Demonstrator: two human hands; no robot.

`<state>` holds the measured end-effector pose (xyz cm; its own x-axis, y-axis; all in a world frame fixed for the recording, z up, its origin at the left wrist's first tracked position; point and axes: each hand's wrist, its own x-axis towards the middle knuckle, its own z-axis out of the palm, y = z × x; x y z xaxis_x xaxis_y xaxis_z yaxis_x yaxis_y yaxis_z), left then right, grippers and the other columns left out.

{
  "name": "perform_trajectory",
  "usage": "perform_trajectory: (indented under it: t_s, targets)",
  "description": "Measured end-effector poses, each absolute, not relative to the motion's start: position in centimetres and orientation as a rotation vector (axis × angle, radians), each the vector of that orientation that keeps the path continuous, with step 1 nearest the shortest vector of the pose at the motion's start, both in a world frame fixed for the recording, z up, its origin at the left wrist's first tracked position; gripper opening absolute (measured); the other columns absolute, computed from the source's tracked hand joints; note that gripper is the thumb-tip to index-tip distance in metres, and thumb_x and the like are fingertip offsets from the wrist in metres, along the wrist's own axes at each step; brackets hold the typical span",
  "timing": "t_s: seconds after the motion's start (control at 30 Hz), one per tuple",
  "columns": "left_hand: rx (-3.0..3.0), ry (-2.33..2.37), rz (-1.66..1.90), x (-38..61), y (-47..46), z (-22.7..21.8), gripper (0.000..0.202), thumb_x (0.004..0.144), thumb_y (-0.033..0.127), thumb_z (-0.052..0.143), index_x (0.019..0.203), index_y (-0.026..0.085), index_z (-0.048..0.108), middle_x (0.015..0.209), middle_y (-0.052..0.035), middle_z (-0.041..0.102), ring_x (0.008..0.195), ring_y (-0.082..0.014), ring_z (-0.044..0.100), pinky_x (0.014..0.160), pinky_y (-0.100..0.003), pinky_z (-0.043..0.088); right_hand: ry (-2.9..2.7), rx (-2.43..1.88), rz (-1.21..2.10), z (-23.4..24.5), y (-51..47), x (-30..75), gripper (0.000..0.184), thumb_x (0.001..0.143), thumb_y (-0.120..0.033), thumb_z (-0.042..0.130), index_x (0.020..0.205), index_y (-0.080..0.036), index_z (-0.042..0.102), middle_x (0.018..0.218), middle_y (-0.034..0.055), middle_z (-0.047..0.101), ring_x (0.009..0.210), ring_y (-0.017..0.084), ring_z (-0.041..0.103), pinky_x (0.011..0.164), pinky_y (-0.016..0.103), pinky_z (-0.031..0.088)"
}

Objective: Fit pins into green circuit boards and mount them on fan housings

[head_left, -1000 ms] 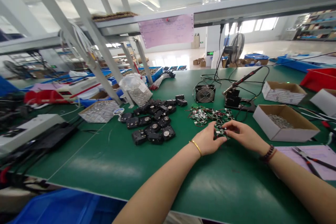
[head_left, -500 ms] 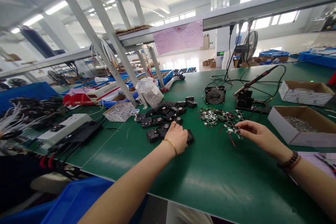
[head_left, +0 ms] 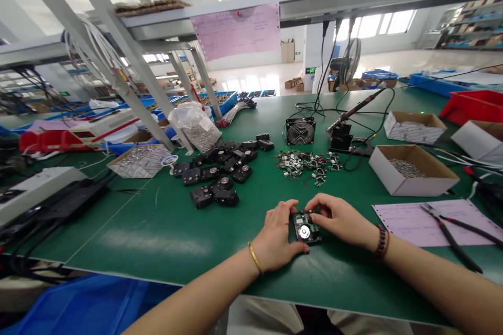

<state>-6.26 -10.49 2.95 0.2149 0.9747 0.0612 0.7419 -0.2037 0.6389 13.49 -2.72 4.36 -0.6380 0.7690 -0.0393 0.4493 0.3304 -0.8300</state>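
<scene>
Black plastic module [head_left: 305, 229] with a round metal disc and a small green circuit board on its top sits on the green bench mat [head_left: 157, 233], near the front edge and between the person's two hands. The left hand [head_left: 277, 235] and the right hand [head_left: 340, 220] are both touching it. The fingers of the left hand [head_left: 288, 210] are closed against its left side, and the fingers of the right hand [head_left: 319, 204] come over its upper edge, so it is clamped from two sides. A gold bangle [head_left: 254, 258] is on the left wrist, and a dark bead bracelet [head_left: 380, 243] is on the right wrist.

Just beyond the hands lies a group of similar black modules [head_left: 220, 178], and beside it is a loose pile of small wired parts [head_left: 306, 164]. To the right, an open cardboard box [head_left: 416, 186] holds many small metal pieces [head_left: 406, 168], and a second cardboard box [head_left: 412, 133] stands behind it. Near the right hand, red-handled pliers [head_left: 450, 235] lie on a pink printed sheet [head_left: 401, 225]. On the left side, a clear plastic bag [head_left: 195, 126] holds metal parts too, and a flat cardboard box [head_left: 137, 163] stands before it. A blue plastic bin [head_left: 82, 309] is below the bench edge.
</scene>
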Motion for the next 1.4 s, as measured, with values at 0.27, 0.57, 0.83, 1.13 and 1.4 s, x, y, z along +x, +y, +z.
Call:
perform_trajectory:
  t_s: [0.27, 0.57, 0.83, 1.13, 1.4]
  targets:
    - [2.167, 1.502, 0.736, -6.3, -10.8, 3.0, 0.080, 0.062, 0.029, 0.089, 0.125, 0.020, 0.041, 0.121, -0.0073, 0.052, 0.112, -0.0240, 0.048, 0.098, -0.040, 0.035, -2.468, -0.881, 0.823, 3.6, -3.5, 13.8, 0.013, 0.090, -0.020, 0.053, 0.101, -0.018, 0.060, 0.103, 0.0055, 0.053, 0.092, 0.016, 0.050, 0.086, 0.032, 0.040]
    - [2.276, 1.527, 0.538, -6.1, -10.8, 4.2, 0.056, 0.070, 0.032, 0.083, 0.119, 0.025, 0.056, 0.119, -0.0044, 0.049, 0.113, -0.0220, 0.045, 0.101, -0.039, 0.032, -2.385, -0.984, 1.141, 2.2, -1.8, 14.1, 0.034, 0.082, -0.030, 0.065, 0.106, -0.015, 0.047, 0.105, 0.0080, 0.049, 0.089, 0.017, 0.047, 0.082, 0.033, 0.044]
    - [2.517, 1.865, 0.295, -10.3, -8.2, 5.1, 0.041, 0.084, 0.019, 0.063, 0.125, 0.020, 0.059, 0.128, -0.0091, 0.052, 0.121, -0.0259, 0.045, 0.106, -0.043, 0.030, -2.217, -1.017, 0.618, 9.2, 1.5, 19.3, 0.025, 0.093, -0.040, 0.052, 0.097, -0.017, 0.061, 0.096, 0.0041, 0.061, 0.085, 0.015, 0.057, 0.077, 0.029, 0.047]
    - [2.531, 2.215, -0.087, -15.2, -3.7, 6.5, 0.040, 0.087, 0.020, 0.060, 0.127, 0.016, 0.062, 0.128, -0.0115, 0.058, 0.125, -0.0283, 0.049, 0.106, -0.043, 0.034, -2.573, -2.091, 0.449, 12.3, 11.4, 29.7, 0.052, 0.080, -0.027, 0.068, 0.129, -0.012, 0.061, 0.129, 0.0153, 0.059, 0.119, 0.031, 0.056, 0.098, 0.038, 0.045]
    - [2.571, 2.287, -0.216, -14.0, -4.0, 6.8, 0.042, 0.088, 0.022, 0.057, 0.129, 0.013, 0.061, 0.132, -0.0153, 0.056, 0.130, -0.0310, 0.046, 0.110, -0.045, 0.028, -2.680, -2.092, 0.449, 9.2, 13.1, 28.9, 0.060, 0.074, -0.020, 0.067, 0.132, -0.012, 0.056, 0.130, 0.0179, 0.057, 0.118, 0.033, 0.056, 0.094, 0.040, 0.045]
